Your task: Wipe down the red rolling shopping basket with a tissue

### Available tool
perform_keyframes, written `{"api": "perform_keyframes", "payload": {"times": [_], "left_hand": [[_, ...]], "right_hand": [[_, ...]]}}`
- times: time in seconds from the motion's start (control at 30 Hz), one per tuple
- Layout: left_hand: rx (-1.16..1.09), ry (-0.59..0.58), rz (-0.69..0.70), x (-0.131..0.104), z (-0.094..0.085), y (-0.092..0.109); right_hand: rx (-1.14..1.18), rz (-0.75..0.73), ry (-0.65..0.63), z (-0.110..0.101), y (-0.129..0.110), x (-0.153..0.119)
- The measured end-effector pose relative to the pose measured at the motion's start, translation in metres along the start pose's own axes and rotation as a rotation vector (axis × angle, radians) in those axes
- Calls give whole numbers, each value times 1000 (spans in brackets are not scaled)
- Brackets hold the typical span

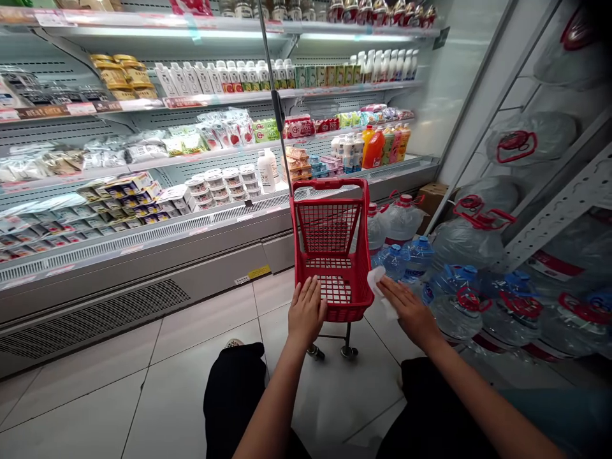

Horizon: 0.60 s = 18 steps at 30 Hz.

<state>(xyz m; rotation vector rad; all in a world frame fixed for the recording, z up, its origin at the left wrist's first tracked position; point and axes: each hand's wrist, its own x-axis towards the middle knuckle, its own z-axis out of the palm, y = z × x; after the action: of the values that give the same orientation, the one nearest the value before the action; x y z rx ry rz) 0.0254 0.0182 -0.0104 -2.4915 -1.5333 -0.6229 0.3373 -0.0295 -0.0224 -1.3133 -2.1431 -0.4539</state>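
A small red shopping cart (366, 255) with a mesh child-seat panel and a black pole stands on the floor before me. My left hand (307, 311) rests on the cart's near left rim, fingers stretched and lying flat. At the near right corner, my right hand (410, 312) has a crumpled white tissue (376, 275) under its extended fingers. The tissue touches the outside of the cart's right rim. Part of it hangs below the fingers, and my palm is hidden. Through the lattice of the cart's basket, pale floor shows.
A refrigerated display shelf (215, 233) with yogurt cups, bottles and cartons runs along the left and back. Large water bottles (459, 312) with red and blue caps crowd the right, close to my right hand. A cardboard box (433, 194) sits behind them. Pale tiles (90, 395) cover the floor.
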Motion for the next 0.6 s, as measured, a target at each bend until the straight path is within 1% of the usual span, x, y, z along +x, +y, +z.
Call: {"api": "perform_keyframes", "payload": {"times": [0.07, 0.13, 0.2, 0.27, 0.33, 0.4, 0.5, 0.57, 0.6], "left_hand": [[21, 12, -73, -1, -1, -5], [42, 19, -124, -2, 0, -5], [46, 11, -98, -4, 2, -3], [38, -7, -43, -7, 4, -1], [31, -18, -24, -9, 4, -1], [32, -24, -31, -11, 3, -4], [33, -31, -36, -9, -1, -14], [34, -33, -46, -7, -3, -22], [36, -33, -53, -5, -4, -26]], "right_hand": [[14, 17, 20, 1, -15, 7], [61, -59, -9, 8, -38, 11], [124, -154, -50, 19, -58, 13], [183, -206, -73, 30, -68, 17], [229, -232, -76, 39, -62, 26], [254, -229, -70, 47, -44, 42], [256, -130, -44, 58, -15, 68], [245, -66, -15, 65, -11, 78], [239, -53, 1, 68, -16, 80]]}}
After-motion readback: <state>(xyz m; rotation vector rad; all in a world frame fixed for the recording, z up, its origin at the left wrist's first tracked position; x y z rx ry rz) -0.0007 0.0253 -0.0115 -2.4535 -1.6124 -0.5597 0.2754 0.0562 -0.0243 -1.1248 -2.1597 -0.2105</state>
